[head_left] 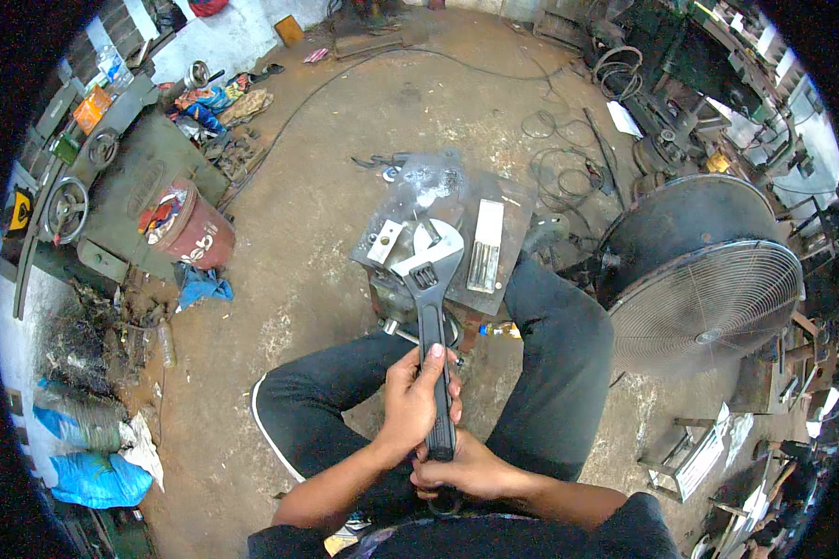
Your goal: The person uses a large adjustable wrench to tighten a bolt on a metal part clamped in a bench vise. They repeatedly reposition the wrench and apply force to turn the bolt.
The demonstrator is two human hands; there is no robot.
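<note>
Both hands are wrapped round the black handle of a large adjustable wrench (pixel 430 307). My left hand (pixel 410 401) grips the middle of the handle, its thumb lying along the top. Lower down, my right hand (pixel 471 466) closes round the handle's end. The wrench's silver head points away from me, over a small metal work table (pixel 373 244). A round pale metal piece (pixel 429 233) shows at its jaws; whether they grip it I cannot tell. Left of the head lies a light metal block with holes (pixel 385 240). On the right is an open white box of thin rods (pixel 486 247).
A vise handle (pixel 396 328) juts out below the table between my knees. A large drum fan (pixel 704 289) stands close on the right. At the left are a red bucket of rags (pixel 196 228) and a green machine (pixel 144 186). Cables (pixel 569 168) trail across the floor.
</note>
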